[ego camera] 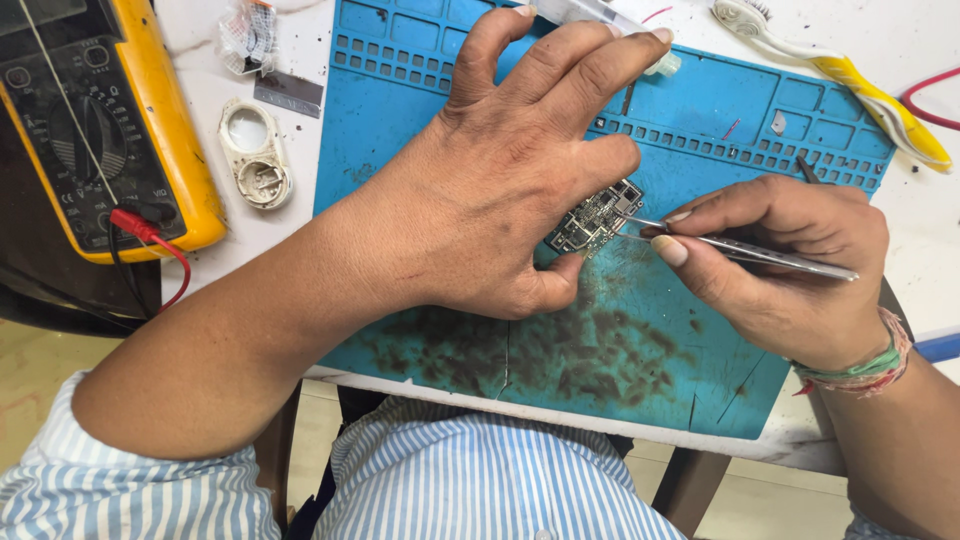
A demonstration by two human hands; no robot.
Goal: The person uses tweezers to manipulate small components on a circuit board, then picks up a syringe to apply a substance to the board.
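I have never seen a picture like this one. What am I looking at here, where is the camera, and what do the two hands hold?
There is no machine here: a person works with two bare hands. The single picture comes from a camera worn on the person's head, looking down at a white table.

On the table lies a blue work mat, stained dark near the front edge. The left hand presses a small circuit board onto the mat. The right hand holds metal tweezers, whose tips touch the board's edge.

At the left sits a yellow multimeter with a red lead. Beside it is a small white plastic part. At the top right lies a white and yellow brush.
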